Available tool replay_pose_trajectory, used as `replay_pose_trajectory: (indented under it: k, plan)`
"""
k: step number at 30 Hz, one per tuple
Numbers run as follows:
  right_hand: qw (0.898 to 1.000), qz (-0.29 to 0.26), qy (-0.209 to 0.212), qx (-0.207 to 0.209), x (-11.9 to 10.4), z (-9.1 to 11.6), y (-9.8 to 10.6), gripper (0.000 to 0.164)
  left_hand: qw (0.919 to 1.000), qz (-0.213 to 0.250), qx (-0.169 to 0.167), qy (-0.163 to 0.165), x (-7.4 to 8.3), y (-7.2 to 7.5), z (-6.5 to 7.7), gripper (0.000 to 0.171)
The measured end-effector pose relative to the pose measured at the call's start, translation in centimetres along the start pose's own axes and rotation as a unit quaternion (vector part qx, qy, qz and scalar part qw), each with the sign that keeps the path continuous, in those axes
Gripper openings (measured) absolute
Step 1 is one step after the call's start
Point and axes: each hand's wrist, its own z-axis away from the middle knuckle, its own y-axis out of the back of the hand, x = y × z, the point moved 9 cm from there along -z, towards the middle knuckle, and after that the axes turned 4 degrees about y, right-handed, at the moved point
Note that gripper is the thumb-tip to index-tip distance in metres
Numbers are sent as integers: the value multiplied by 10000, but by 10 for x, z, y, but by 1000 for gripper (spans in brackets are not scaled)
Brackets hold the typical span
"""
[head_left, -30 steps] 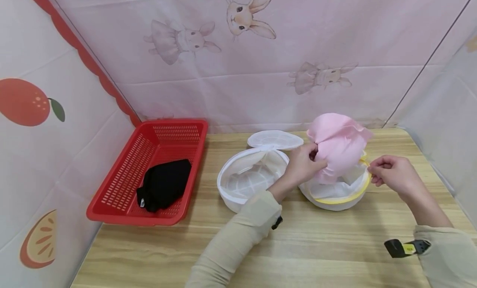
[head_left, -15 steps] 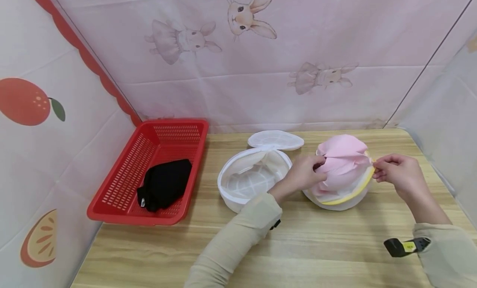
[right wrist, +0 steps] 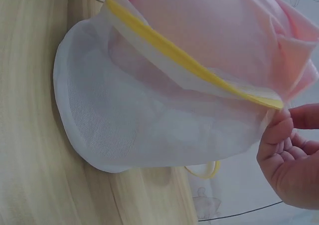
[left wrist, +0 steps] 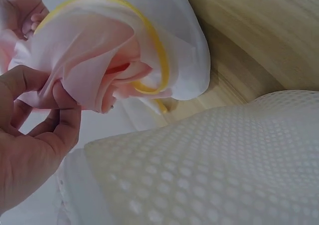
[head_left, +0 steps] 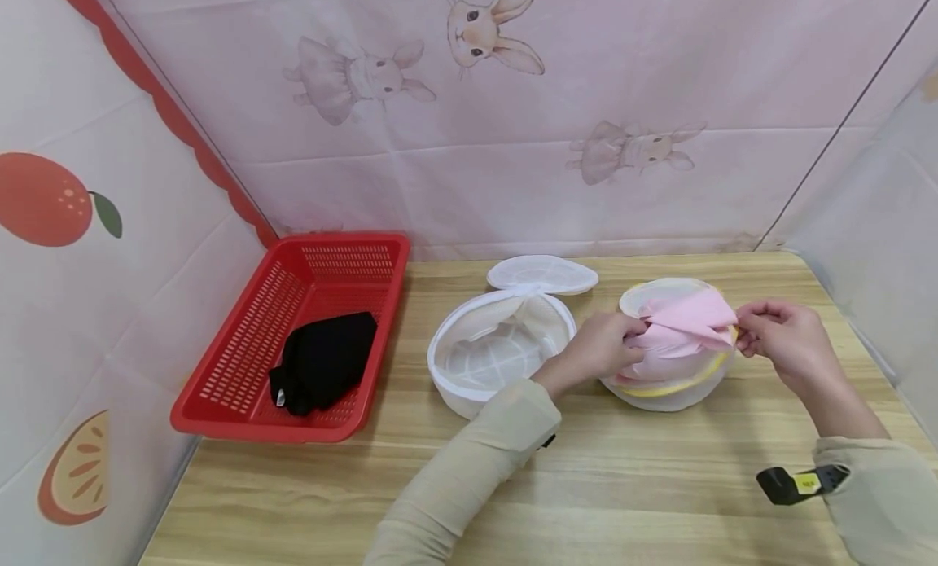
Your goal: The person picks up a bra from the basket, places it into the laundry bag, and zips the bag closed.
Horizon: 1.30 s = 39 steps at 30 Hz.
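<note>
A soft pink fabric garment (head_left: 685,326) lies partly inside the white mesh laundry bag (head_left: 677,397) with yellow trim. My left hand (head_left: 602,344) pinches a fold of the garment (left wrist: 84,60) between thumb and fingers at the bag's mouth. On the opposite side, my right hand (head_left: 787,342) pinches the yellow-edged rim of the bag (right wrist: 149,130). In the right wrist view the garment bulges above the rim, and its lower part shows dimly through the mesh. Which kind of garment it is, I cannot tell.
A second white mesh laundry bag (head_left: 458,395) stands unzipped beside my left forearm, its lid (head_left: 542,274) folded back. At the left, a red plastic basket (head_left: 220,429) holds a black cloth item (head_left: 326,362). A patterned curtain (head_left: 513,183) borders the wooden table (head_left: 623,501).
The pink garment has gone down from above the bag into its mouth, with my left hand lowering slightly. My right hand keeps its pinch on the rim and has shifted slightly right.
</note>
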Motion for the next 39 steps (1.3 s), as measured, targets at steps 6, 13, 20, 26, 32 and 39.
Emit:
replay_pose_trajectory:
  k: [6, 13, 20, 26, 32, 39]
  plan:
    - [9979, -51, 245, -605, -91, 48, -53, 20, 9987, -446, -52, 258, -2, -4, -3, 14]
    - [9967, -413, 186, -671, -112, 59, -67, 28, 9976, -595, 38, 346, -5, -4, -4, 14]
    - [9960, -449, 144, -758, -112, 60, -67, 24, 9997, -101, 199, 32, -5, -1, 0, 20]
    - [9954, -294, 183, -890, -109, 57, -69, 24, 9994, -269, 193, -41, -4, -2, 0, 25]
    - [9947, -92, 407, -937, -105, 50, -68, 15, 9951, -936, 250, -190, 3, -2, -2, 10]
    - [9905, 967, 368, -909, -116, 52, -80, 8, 9923, -1195, 327, 75, -1, -5, -4, 30]
